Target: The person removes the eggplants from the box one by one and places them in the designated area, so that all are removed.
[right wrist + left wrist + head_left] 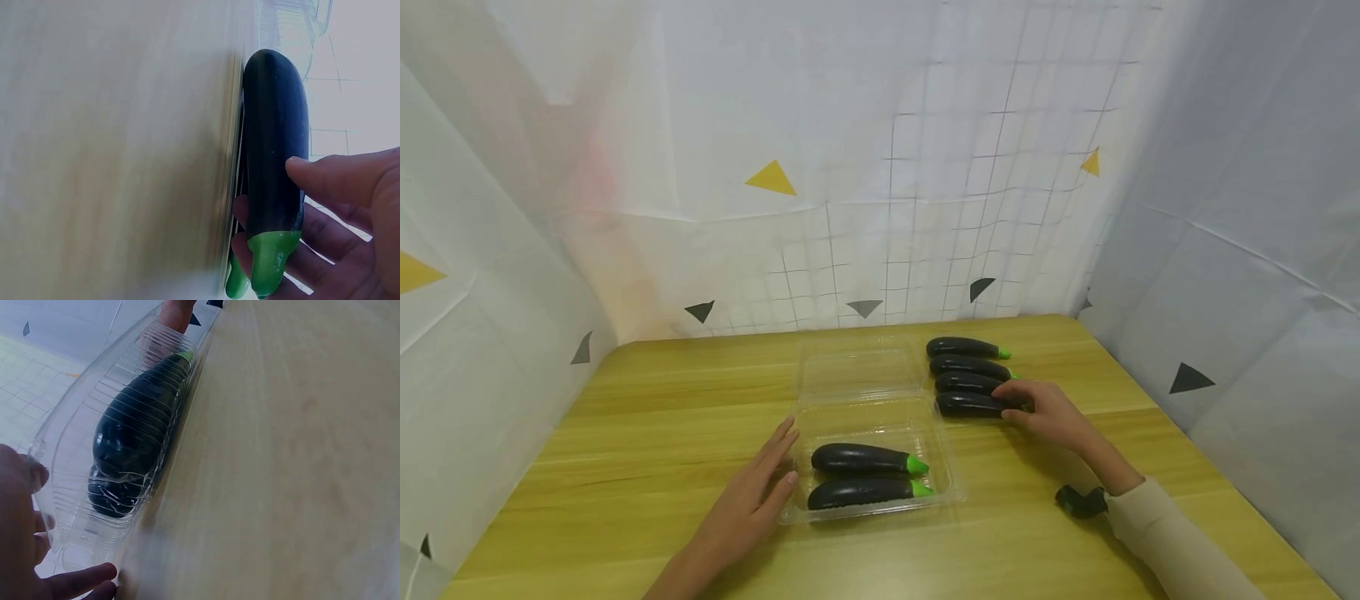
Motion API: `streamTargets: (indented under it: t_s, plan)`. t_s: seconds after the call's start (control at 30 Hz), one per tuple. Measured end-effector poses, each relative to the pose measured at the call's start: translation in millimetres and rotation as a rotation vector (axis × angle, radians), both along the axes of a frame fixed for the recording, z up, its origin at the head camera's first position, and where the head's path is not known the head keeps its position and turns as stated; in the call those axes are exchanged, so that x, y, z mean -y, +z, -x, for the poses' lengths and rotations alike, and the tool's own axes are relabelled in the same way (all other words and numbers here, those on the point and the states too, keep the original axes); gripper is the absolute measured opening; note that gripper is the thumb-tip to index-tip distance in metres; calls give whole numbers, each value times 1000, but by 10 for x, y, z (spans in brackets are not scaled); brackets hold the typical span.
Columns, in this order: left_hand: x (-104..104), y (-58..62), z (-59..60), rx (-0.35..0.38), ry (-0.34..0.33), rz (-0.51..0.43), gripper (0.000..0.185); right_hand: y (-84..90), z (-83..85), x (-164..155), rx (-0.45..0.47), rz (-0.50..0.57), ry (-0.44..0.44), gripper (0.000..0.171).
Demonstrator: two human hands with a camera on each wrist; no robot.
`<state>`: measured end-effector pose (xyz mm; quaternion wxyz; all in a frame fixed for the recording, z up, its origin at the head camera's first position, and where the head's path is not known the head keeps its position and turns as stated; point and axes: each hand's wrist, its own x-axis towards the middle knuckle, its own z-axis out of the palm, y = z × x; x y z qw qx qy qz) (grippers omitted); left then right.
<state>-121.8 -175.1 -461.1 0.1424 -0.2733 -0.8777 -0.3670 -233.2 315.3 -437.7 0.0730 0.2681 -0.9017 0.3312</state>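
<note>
Eggplant (pixel 275 137) pinched by right fingers (pixel 328 234) | left fingers (pixel 777 446) spread | cap (pixel 272 259) clear: right-wrist only

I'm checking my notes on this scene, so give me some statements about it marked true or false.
1. Two eggplants lie in the clear tray. True.
2. The lid is closed over them. False: it lies open behind the tray.
3. The right hand pinches an eggplant outside the tray. True.
4. The left hand holds an eggplant. False: it is at the tray's left edge.
5. Three eggplants lie outside the tray. False: four do.
</note>
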Motion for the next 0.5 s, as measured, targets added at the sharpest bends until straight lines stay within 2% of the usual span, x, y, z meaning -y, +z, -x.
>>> streamTargets:
  t_s: [0.5]
  plan:
    - [0, -14, 5, -14, -4, -3, 55, -55, 19, -1, -58, -43, -15, 27]
